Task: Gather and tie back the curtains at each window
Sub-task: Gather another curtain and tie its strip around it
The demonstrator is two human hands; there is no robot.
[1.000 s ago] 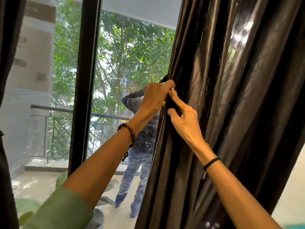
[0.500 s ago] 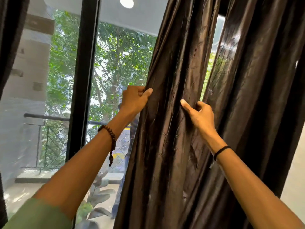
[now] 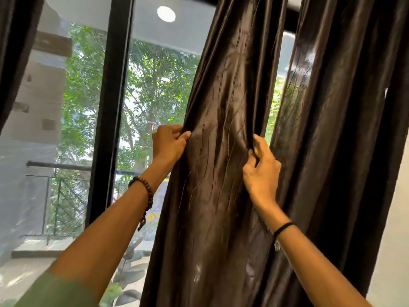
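A dark brown satin curtain (image 3: pixel 221 196) hangs in front of the window, right of centre. My left hand (image 3: pixel 169 144) grips its left edge at about chest height, fingers curled round the cloth. My right hand (image 3: pixel 261 171) pinches a fold on the panel's right side, thumb and fingers closed on the fabric. Between my two hands the cloth is stretched into a wide band. A second bunch of the same curtain (image 3: pixel 345 151) hangs further right, with a strip of daylight showing between the two.
A black window frame post (image 3: pixel 110 120) stands left of the curtain, with glass on both sides. Another dark curtain (image 3: pixel 15 52) hangs at the far left edge. Outside are a balcony railing (image 3: pixel 57 167), trees and a leafy plant (image 3: pixel 126 275).
My hands started close together on one fold and have spread apart, the left moving left with the edge, the right moving right. The curtain panel has widened and a gap opened on its right.
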